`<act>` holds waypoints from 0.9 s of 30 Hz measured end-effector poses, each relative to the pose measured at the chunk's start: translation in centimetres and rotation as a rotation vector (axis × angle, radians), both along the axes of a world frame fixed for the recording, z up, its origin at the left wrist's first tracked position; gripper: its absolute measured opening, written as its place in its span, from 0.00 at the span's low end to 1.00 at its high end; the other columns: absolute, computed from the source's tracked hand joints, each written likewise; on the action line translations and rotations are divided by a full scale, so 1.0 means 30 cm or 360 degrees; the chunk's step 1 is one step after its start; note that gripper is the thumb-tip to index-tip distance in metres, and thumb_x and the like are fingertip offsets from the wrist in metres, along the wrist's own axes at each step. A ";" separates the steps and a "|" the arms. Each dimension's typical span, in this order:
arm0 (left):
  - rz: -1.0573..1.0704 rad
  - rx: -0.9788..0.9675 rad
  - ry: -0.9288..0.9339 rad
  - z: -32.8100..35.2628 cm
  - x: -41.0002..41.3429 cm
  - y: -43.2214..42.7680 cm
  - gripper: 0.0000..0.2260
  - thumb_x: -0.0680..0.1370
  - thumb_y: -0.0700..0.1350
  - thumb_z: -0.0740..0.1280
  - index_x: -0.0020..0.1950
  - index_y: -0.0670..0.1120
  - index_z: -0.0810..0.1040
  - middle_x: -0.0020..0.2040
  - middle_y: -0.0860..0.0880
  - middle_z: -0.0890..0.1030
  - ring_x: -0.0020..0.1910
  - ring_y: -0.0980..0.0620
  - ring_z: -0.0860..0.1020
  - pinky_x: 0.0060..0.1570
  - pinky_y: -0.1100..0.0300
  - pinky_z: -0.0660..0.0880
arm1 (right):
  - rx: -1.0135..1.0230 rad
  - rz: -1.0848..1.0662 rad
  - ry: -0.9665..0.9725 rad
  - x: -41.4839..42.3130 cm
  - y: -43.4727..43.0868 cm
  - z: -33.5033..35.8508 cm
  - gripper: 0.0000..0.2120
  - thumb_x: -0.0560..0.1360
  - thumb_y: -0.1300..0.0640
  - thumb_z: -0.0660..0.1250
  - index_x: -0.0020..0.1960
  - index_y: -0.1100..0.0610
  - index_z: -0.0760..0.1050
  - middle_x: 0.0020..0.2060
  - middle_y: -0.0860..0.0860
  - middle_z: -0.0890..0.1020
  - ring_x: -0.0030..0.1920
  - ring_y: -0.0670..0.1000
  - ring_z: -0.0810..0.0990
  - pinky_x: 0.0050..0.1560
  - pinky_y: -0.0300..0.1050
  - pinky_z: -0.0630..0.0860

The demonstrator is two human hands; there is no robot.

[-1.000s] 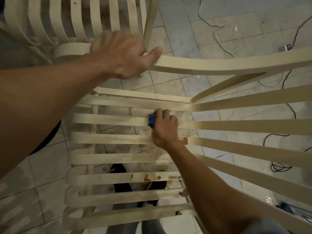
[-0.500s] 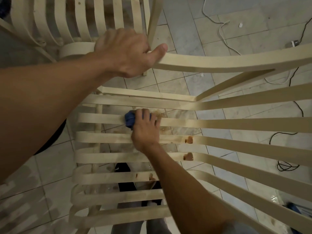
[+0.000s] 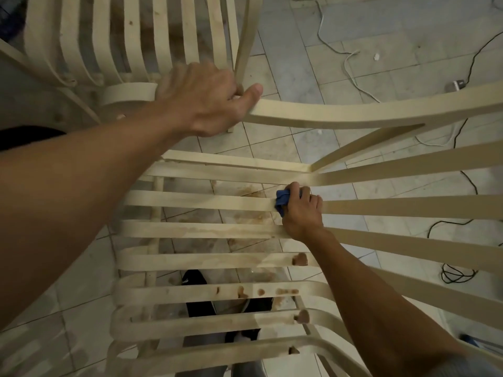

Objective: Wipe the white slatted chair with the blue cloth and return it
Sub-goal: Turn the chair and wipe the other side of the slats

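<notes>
**Cloth at mid-slat, stains waiting nearer**

- Right hand (image 3: pixel 302 210) is closed round the blue cloth (image 3: pixel 281 201). The cloth is bunched small and only a corner shows at the hand's left edge. It is pressed onto one slat (image 3: pixel 190 200) of the white slatted chair (image 3: pixel 206 231), toward the far side of the seat.
- Left hand (image 3: pixel 201 99) grips the end of the curved rail (image 3: pixel 353 115) on the chair's far side. The fingers are wrapped under it and the thumb lies on top. Judged to be steadying the frame, not wiping.
- Slats run left to right, so that is the long axis for any stroke. The cloth sits right of centre on its slat, with a long stretch of slat open to its left.
- Brown spots (image 3: pixel 299 259) lie on the slats nearer than the cloth, clustered right of centre, just near of the right wrist. More show on the slats nearer than that.
- Key relation: the dirt lies on the near side of the cloth hand, across the slats rather than along them. The right hand is by far the closer one. The likely move is to draw it nearward slat by slat and then rub left-right.
- Wiping looks partway done. The far slats show faint smears and the near ones are plainly spotted.
- Around: a second slatted chair (image 3: pixel 136 36) far left, cables (image 3: pixel 457 273) on the tiled floor (image 3: pixel 299 63), and shoes (image 3: pixel 196 281) seen through the gaps.
</notes>
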State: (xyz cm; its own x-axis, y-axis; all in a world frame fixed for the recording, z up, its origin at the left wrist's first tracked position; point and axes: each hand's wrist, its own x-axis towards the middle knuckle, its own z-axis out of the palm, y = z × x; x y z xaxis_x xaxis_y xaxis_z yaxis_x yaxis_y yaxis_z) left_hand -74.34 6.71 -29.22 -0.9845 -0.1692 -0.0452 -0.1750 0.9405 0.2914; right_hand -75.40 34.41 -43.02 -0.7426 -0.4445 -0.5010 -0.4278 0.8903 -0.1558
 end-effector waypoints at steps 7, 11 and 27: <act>0.0191 0.0248 0.0300 0.016 0.074 -0.019 0.15 0.83 0.55 0.57 0.46 0.49 0.78 0.36 0.51 0.78 0.35 0.51 0.75 0.49 0.56 0.68 | -0.0409 -0.0045 -0.0155 0.005 -0.033 0.028 0.19 0.75 0.62 0.65 0.64 0.55 0.68 0.59 0.58 0.74 0.54 0.58 0.73 0.59 0.54 0.70; 0.0543 0.0371 0.0348 -0.021 0.223 -0.150 0.17 0.82 0.59 0.56 0.48 0.50 0.80 0.38 0.47 0.80 0.37 0.46 0.77 0.40 0.53 0.72 | -0.0863 -0.0107 -0.0322 0.049 -0.115 0.089 0.17 0.75 0.65 0.63 0.61 0.53 0.70 0.54 0.52 0.74 0.53 0.52 0.74 0.53 0.48 0.74; 0.0561 0.1142 0.0447 -0.110 0.314 -0.246 0.16 0.84 0.57 0.55 0.37 0.54 0.68 0.35 0.55 0.66 0.36 0.56 0.66 0.38 0.56 0.64 | -0.0270 0.0212 -0.0093 0.536 -0.775 0.058 0.28 0.68 0.63 0.67 0.62 0.54 0.58 0.59 0.62 0.65 0.55 0.66 0.66 0.62 0.61 0.62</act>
